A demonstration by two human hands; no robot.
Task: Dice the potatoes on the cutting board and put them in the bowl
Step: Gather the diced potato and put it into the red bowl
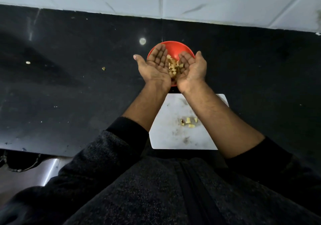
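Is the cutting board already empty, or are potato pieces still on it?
Not empty: a few potato pieces lie on the white cutting board.

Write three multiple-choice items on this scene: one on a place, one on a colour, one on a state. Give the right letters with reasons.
1. Where is the bowl?
A. beyond the cutting board
B. on the board
C. on the floor

2. What colour is the bowl?
A. blue
B. red
C. white

3. How are the two hands?
A. closed in fists
B. flat on the board
C. open, palms up, over the bowl

Answers:
1 A: it stands on the black counter past the board's far edge.
2 B: its rim and inside are red.
3 C: the left hand and the right hand are cupped around the diced potato.
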